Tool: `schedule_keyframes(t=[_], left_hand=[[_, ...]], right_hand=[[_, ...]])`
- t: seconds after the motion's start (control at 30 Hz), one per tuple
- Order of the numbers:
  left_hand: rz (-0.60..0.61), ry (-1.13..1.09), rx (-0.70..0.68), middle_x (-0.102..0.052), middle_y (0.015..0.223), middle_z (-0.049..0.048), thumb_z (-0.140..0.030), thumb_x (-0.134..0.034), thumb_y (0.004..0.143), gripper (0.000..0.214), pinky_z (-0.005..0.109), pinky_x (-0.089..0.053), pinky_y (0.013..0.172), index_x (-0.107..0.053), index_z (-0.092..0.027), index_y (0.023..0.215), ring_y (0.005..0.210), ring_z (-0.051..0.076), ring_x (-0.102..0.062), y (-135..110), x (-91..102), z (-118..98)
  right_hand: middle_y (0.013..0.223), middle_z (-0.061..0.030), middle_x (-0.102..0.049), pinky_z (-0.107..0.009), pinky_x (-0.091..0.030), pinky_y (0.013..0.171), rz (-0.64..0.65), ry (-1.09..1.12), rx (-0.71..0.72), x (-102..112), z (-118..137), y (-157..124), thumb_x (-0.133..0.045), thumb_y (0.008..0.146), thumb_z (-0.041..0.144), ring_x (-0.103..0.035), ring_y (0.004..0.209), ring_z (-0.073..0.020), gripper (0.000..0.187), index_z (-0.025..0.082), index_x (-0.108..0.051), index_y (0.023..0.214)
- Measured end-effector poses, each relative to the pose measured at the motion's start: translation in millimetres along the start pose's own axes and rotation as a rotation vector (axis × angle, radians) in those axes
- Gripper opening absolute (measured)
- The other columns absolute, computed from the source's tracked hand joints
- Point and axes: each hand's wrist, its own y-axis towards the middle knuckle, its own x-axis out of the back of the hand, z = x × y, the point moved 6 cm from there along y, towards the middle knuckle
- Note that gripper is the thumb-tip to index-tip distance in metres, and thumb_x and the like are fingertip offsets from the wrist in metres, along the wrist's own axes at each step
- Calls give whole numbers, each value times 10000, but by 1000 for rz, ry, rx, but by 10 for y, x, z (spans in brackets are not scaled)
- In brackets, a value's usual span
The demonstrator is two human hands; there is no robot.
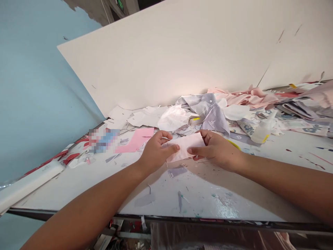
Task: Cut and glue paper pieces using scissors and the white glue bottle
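Note:
Between my two hands, a little above the worktable, is a small pale pink rectangle of fabric. My left hand pinches its left end, thumb on top and fingers behind. On the right end, my right hand grips it the same way, thumb across the face. The fingers behind the piece are partly hidden. Just below it on the table lies a small grey-lilac scrap. A yellow curved thing shows partly behind my right wrist.
Lilac fabric, pink cloth and white paper pieces are heaped along the back panel. A translucent squeeze bottle stands at right. Pink sheets and a white roll lie at left.

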Motion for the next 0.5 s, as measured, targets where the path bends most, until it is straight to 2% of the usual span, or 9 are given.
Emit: schedule_keyframes(t=[0.37,0.5], left_hand=[[-49,10,-20,-586,807,-5,-437,-664,576,374,203,-377,448,-476,-222,817,521,87,-510,2,15,-16],[-9,-15,-13,-588,828,6,-433,-669,578,406,205,-383,458,-478,-226,871,544,95,-529,21,10,6]], right_hand=[[678,16,-592,-238,-469,535,-61,-89,14,37,-41,-12,-650,648,268,-602,623,-143,243,205,-477,805],[677,8,-610,-248,-471,531,-73,-102,0,41,-43,-21,-653,641,277,-607,612,-152,251,203,-484,810]])
